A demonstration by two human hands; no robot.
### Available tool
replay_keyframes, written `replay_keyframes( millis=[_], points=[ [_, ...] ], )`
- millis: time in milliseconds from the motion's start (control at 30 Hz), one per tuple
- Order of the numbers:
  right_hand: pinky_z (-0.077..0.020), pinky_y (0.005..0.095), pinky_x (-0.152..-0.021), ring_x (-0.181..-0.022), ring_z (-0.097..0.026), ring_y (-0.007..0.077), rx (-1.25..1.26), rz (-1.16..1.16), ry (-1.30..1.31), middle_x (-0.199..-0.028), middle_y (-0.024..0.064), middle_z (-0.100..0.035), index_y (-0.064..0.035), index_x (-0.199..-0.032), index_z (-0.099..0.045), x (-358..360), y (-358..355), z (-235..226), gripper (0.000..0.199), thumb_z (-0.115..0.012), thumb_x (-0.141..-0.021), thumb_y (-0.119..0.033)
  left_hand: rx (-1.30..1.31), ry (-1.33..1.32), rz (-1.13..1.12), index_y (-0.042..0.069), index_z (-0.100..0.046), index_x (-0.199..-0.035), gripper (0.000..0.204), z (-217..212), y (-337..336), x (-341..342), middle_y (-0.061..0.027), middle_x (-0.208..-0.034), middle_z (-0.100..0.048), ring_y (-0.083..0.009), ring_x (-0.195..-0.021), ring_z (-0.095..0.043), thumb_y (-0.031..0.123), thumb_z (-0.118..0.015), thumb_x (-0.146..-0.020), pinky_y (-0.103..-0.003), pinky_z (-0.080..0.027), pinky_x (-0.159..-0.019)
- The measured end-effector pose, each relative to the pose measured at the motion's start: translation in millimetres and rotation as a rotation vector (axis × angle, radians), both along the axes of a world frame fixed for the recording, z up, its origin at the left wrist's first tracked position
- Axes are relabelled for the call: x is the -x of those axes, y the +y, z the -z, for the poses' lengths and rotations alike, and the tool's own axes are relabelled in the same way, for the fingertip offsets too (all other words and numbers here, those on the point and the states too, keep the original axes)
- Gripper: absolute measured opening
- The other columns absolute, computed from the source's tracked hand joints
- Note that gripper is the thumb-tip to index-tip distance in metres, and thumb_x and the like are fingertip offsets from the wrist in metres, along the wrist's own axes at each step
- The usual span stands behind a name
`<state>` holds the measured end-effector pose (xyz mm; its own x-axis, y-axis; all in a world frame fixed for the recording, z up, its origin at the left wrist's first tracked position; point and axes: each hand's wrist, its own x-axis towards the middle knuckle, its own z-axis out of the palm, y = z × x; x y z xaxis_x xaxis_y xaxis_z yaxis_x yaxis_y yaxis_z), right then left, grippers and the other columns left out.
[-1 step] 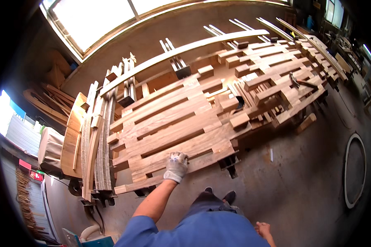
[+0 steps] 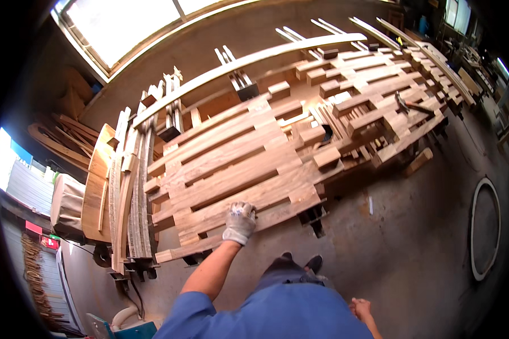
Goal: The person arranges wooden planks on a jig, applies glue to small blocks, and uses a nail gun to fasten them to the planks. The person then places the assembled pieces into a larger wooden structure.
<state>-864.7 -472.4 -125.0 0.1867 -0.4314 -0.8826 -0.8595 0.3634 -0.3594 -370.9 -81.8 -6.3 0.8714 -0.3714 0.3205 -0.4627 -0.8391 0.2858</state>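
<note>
My left hand, in a pale work glove, is closed at the near side of the long wooden frame; its fingers curl over a near wooden board, beside a narrow slot. Several pale brown boards lie parallel there, with long gaps between them and short blocks joining them. Bare and low at my right side, my right hand has its fingers curled, away from the wood; what it holds, if anything, is hidden. Farther right, a hammer-like tool rests on the boards.
Dark metal supports carry the boards. A long pale strip lies across the back bars. Stacked strips and a curved wooden panel stand at left. A pale oval ring lies on the floor at right.
The view has shifted slightly, so the boards sit a little farther left in the picture. Both hands keep about the same place and shape.
</note>
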Motion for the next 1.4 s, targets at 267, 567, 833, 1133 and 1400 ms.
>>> replay_keyframes(
  millis=[267, 567, 833, 1133, 1400],
  points=[
    [-0.0641, 0.0376, -0.064, -0.078, -0.078, 0.0300, 0.069, -0.111, 0.022, -0.095, 0.0213, -0.077, 0.0049, -0.116, -0.069, -30, 48, -42, 0.032, -0.072, -0.103, -0.024, 0.070, -0.001, 0.016, 0.015, -0.075, -0.095, 0.016, -2, 4, 5, -0.0072, -0.100, -0.072, -0.0330, -0.099, -0.066, 0.011, -0.081, -0.080, -0.046, -0.054, -0.089],
    [-0.0642, 0.0358, -0.069, -0.083, -0.078, 0.0267, -0.014, 0.064, -0.064, -0.099, 0.0193, -0.078, 0.0030, -0.117, -0.071, -56, 57, -11, 0.034, -0.073, -0.102, -0.028, 0.084, -0.041, 0.089, 0.013, -0.074, -0.098, 0.014, -3, 4, 0, -0.0136, -0.099, -0.072, -0.0372, -0.097, -0.066, 0.013, -0.078, -0.085, -0.050, -0.053, -0.087],
    [-0.0643, 0.0358, -0.073, -0.086, -0.078, 0.0237, -0.011, 0.004, -0.248, -0.105, 0.0176, -0.079, -0.0002, -0.123, -0.072, -180, 36, -8, 0.052, -0.070, -0.103, -0.048, 0.119, -0.002, 0.135, 0.008, -0.071, -0.098, 0.022, 11, 7, 2, -0.0131, -0.102, -0.070, -0.0368, -0.103, -0.062, -0.001, -0.076, -0.078, -0.049, -0.051, -0.094],
    [-0.0636, 0.0421, -0.076, -0.088, -0.077, 0.0276, -0.494, 0.169, -0.520, -0.102, 0.0192, -0.077, -0.0020, -0.122, -0.066, -328, 86, -25, 0.067, -0.066, -0.100, -0.065, 0.102, 0.013, 0.100, 0.007, -0.070, -0.097, 0.022, 9, 9, 2, -0.0135, -0.100, -0.069, -0.0375, -0.102, -0.061, -0.003, -0.076, -0.079, -0.050, -0.050, -0.093],
    [-0.0624, 0.0364, -0.070, -0.077, -0.077, 0.0193, -0.867, 0.302, -0.651, -0.091, 0.0080, -0.078, -0.0139, -0.102, -0.069, -329, 81, -1, 0.041, -0.075, -0.098, -0.055, 0.064, 0.010, 0.084, 0.008, -0.073, -0.097, 0.019, 0, 2, 7, -0.0099, -0.101, -0.071, -0.0344, -0.104, -0.062, 0.001, -0.077, -0.079, -0.048, -0.049, -0.097]
  ],
)
